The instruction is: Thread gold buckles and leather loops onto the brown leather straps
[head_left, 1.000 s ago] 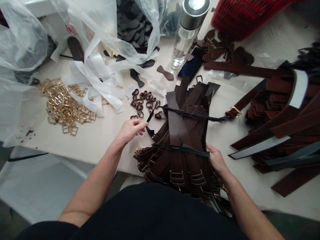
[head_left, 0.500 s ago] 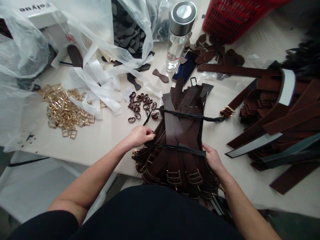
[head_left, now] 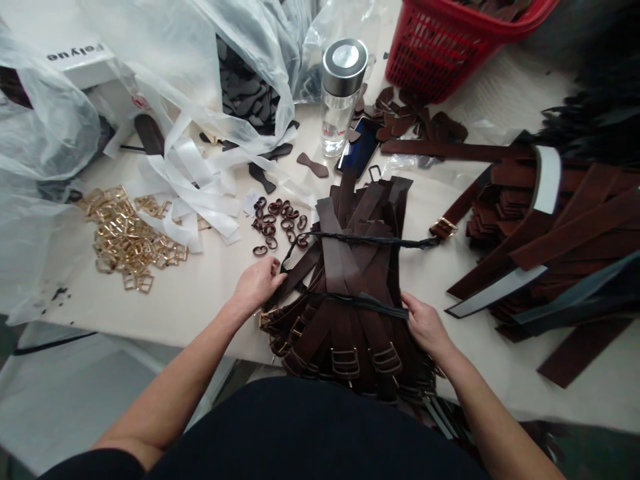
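Observation:
A thick bundle of dark brown leather straps with buckles point(head_left: 345, 267) lies before me, buckle ends towards my body. An upper black tie strip point(head_left: 360, 239) and a lower black tie strip point(head_left: 357, 303) cross it. Left of the bundle, my left hand point(head_left: 257, 287) is closed, thumb and finger pinching a loose black end that appears to run from the upper strip. My right hand point(head_left: 425, 325) grips the bundle's right edge beside the end of the lower strip; its fingertips are partly hidden by the straps.
Small brown leather loops point(head_left: 280, 223) and a pile of gold buckles point(head_left: 133, 233) lie to the left, by white strips point(head_left: 193, 193). Behind stand a glass bottle point(head_left: 340, 100), a phone point(head_left: 359, 147) and a red basket point(head_left: 425, 53). More brown straps point(head_left: 550, 233) are stacked right.
My left hand has drawn away leftwards from the bundle, pulling the black end outwards. The right hand stays at the bundle's edge. The camera view has shifted slightly.

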Motion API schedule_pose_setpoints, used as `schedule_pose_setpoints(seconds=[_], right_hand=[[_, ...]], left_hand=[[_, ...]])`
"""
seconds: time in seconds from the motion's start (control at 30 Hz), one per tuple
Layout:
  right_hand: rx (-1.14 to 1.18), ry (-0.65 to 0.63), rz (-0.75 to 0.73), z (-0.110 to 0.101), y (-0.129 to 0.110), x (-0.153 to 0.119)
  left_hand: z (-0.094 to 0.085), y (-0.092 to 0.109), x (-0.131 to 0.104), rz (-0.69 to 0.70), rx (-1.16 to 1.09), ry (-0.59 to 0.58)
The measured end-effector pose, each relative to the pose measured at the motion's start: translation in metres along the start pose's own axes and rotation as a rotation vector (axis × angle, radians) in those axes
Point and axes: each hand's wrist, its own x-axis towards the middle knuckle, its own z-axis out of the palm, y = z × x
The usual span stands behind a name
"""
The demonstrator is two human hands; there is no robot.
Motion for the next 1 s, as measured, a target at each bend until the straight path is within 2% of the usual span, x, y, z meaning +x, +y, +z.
schedule_pose_setpoints(seconds=[0.1, 0.23, 0.33, 0.43, 0.53, 0.6, 0.67, 0.73, 0.83, 0.93, 1.0], right_hand=[[-0.105, 0.153, -0.19, -0.009, -0.014, -0.014], [-0.172, 0.145, -0.427, -0.008, -0.034, -0.021], [-0.245, 0.212, -0.484, 0.0, -0.043, -0.016], [-0.137, 0.26, -0.476, 0.009, -0.049, -0.015], [0.151, 0.279, -0.317, 0.017, -0.054, -0.023], [0.365, 0.277, -0.219, 0.021, -0.06, -0.031], [0.506, 0.238, -0.214, 0.023, -0.068, -0.039], [0.542, 0.176, -0.239, 0.023, -0.078, -0.045], [0.434, 0.06, -0.333, 0.022, -0.096, -0.05], [0.283, 0.006, -0.566, 0.024, -0.115, -0.051], [0.25, 0.004, -0.701, 0.028, -0.125, -0.048]], left_hand=[[0.008, 0.005, 0.004, -0.063, -0.26, 0.123], [0.019, 0.011, 0.01, -0.054, -0.349, 0.143], [0.023, 0.014, 0.009, 0.004, -0.417, 0.241], [0.021, 0.021, 0.001, 0.059, -0.72, 0.308], [0.018, 0.035, -0.013, 0.137, -1.068, 0.238], [0.017, 0.049, -0.025, 0.202, -1.193, 0.152], [0.017, 0.062, -0.039, 0.264, -1.267, 0.05], [0.018, 0.074, -0.051, 0.294, -1.295, -0.039], [0.019, 0.09, -0.059, 0.273, -1.229, -0.129], [0.021, 0.104, -0.057, 0.203, -1.123, -0.173], [0.027, 0.112, -0.053, 0.263, -0.953, -0.206]])
